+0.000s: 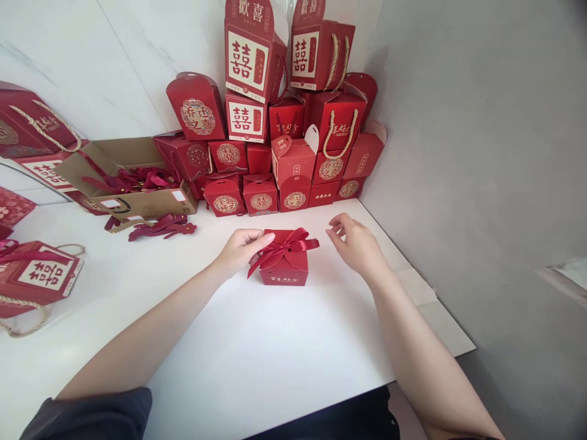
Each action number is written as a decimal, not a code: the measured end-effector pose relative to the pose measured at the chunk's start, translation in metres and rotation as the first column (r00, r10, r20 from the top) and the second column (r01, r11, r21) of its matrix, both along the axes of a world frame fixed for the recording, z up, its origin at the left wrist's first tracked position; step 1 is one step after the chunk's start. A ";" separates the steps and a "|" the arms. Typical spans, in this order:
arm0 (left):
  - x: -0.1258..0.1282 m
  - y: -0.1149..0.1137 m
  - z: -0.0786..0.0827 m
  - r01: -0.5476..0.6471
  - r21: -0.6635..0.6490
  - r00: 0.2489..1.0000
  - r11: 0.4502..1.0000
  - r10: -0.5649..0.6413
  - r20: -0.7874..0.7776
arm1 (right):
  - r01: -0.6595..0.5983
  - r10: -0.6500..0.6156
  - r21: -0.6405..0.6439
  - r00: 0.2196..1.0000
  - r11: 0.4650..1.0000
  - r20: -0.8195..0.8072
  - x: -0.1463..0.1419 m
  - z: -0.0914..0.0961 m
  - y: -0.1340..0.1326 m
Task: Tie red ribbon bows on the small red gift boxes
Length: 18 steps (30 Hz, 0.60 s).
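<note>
A small red gift box with gold lettering stands upright on the white table, a shiny red ribbon tied in a bow over its folded petal top. At the box's upper left corner, my left hand is closed, pinching the ribbon's left side between thumb and fingers. To the right of the box, my right hand hovers apart from the bow with its fingers loosely bent and nothing visible in them.
Stacked red gift boxes line the wall behind. An open cardboard carton holds dark red ribbons, with more ribbon pieces in front. A red box with rope handles lies at left. A grey wall borders the table's right.
</note>
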<state>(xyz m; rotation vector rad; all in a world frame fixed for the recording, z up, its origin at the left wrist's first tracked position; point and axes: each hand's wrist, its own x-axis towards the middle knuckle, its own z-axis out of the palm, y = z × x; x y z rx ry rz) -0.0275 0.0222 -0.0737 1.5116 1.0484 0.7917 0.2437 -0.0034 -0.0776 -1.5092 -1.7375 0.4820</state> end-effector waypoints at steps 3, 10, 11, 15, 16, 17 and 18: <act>0.000 0.000 0.001 0.013 0.022 1.000 1.000 -0.013 -0.027 | 0.012 -0.009 0.330 1.000 0.944 -0.009 -0.018 0.007 -0.011; 0.003 -0.002 0.006 0.039 0.119 0.997 0.992 -0.031 -0.065 | -0.617 0.522 0.321 0.783 0.719 0.338 -0.068 0.015 -0.042; 0.003 -0.001 0.006 0.034 0.128 0.997 0.991 -0.025 -0.075 | -0.627 0.537 0.303 0.775 0.717 0.333 -0.069 0.015 -0.043; 0.001 0.001 0.004 0.009 0.154 0.996 0.988 0.005 -0.090 | -0.595 0.534 0.308 0.803 0.742 0.265 -0.063 0.014 -0.040; 0.001 0.001 0.004 0.006 0.152 0.997 0.988 0.007 -0.083 | -0.576 0.519 0.318 0.817 0.753 0.252 -0.061 0.014 -0.039; 0.001 0.001 0.003 0.004 0.148 0.997 0.989 0.007 -0.076 | -0.559 0.502 0.325 0.829 0.763 0.247 -0.060 0.015 -0.039; 0.001 0.001 0.003 0.008 0.138 0.997 0.990 0.002 -0.072 | -0.549 0.489 0.327 0.835 0.769 0.252 -0.060 0.014 -0.039</act>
